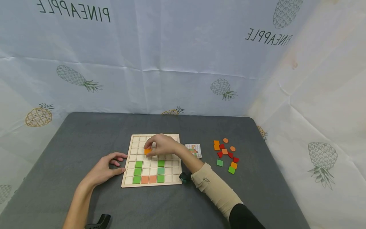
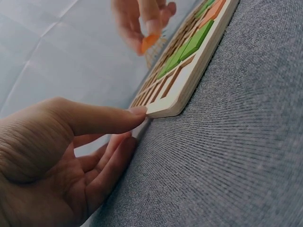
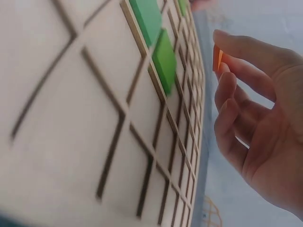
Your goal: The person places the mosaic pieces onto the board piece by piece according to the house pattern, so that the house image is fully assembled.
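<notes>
My right hand (image 1: 162, 145) pinches an orange square tile (image 1: 147, 151) between thumb and fingertips, over the upper middle of a wooden grid board (image 1: 152, 135). In the right wrist view the orange tile (image 3: 217, 57) is held apart from the board's surface. Green tiles (image 1: 138, 172) fill squares in two columns on the board's lower part, with two light orange tiles (image 1: 149, 179) between them in the bottom row. My left hand (image 1: 103, 169) lies at the board's left edge; the left wrist view shows its thumb (image 2: 111, 119) touching the frame near a corner.
Right of the board lies a small pattern card (image 1: 193, 149), partly behind my right forearm. Loose tiles in orange, red and green (image 1: 224, 151) are scattered farther right on the grey tabletop (image 1: 228, 127). A black object (image 1: 100, 221) sits at the near left.
</notes>
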Action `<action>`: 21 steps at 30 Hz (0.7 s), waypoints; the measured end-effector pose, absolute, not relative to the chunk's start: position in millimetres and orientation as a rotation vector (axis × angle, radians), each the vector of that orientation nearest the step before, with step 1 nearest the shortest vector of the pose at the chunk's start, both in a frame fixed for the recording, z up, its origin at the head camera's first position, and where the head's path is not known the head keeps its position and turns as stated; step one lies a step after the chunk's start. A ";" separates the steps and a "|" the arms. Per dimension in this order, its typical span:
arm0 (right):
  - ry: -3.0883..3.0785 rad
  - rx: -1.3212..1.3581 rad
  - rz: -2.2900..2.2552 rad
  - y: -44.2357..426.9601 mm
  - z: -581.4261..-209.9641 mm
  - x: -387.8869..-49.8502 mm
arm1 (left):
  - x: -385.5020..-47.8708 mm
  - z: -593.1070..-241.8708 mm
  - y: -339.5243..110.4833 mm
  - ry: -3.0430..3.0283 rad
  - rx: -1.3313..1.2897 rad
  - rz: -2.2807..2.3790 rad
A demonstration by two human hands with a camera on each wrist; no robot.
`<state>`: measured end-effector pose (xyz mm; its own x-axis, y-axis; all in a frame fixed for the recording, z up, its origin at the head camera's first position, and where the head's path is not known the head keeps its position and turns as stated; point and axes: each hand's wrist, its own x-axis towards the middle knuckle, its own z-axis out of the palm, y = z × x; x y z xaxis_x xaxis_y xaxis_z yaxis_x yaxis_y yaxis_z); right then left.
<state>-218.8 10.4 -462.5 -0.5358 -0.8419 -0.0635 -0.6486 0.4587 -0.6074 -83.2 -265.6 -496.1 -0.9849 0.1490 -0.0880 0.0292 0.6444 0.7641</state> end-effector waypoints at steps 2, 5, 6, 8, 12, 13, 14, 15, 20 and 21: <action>2.358 -1.259 -0.710 2.0 -464.1 -217.2 | -83.5 -495.8 -265.5 2.713 0.147 1.260; 2.375 -1.237 -0.645 -9.5 -466.6 -214.5 | -83.8 -495.9 -265.4 2.707 0.151 1.265; 2.383 -1.227 -0.625 -12.9 -466.9 -213.5 | -83.8 -496.0 -265.3 2.704 0.152 1.268; 2.392 -1.200 -0.601 -18.9 -467.3 -211.7 | -83.7 -496.5 -265.3 2.703 0.156 1.271; 2.408 -1.162 -0.568 -27.3 -468.2 -208.5 | -83.6 -497.1 -265.8 2.700 0.160 1.274; 2.409 -1.160 -0.564 -28.7 -468.4 -207.9 | -83.7 -497.1 -266.2 2.699 0.160 1.275; 2.414 -1.163 -0.554 -29.8 -468.8 -207.3 | -83.8 -497.0 -266.5 2.698 0.158 1.275; 2.418 -1.165 -0.547 -30.7 -469.2 -206.8 | -84.0 -496.8 -266.8 2.698 0.157 1.275; 2.427 -1.176 -0.524 -32.2 -469.7 -205.7 | -84.4 -495.9 -267.3 2.696 0.148 1.275; 2.429 -1.177 -0.518 -32.1 -469.7 -205.6 | -84.5 -495.8 -267.2 2.696 0.146 1.274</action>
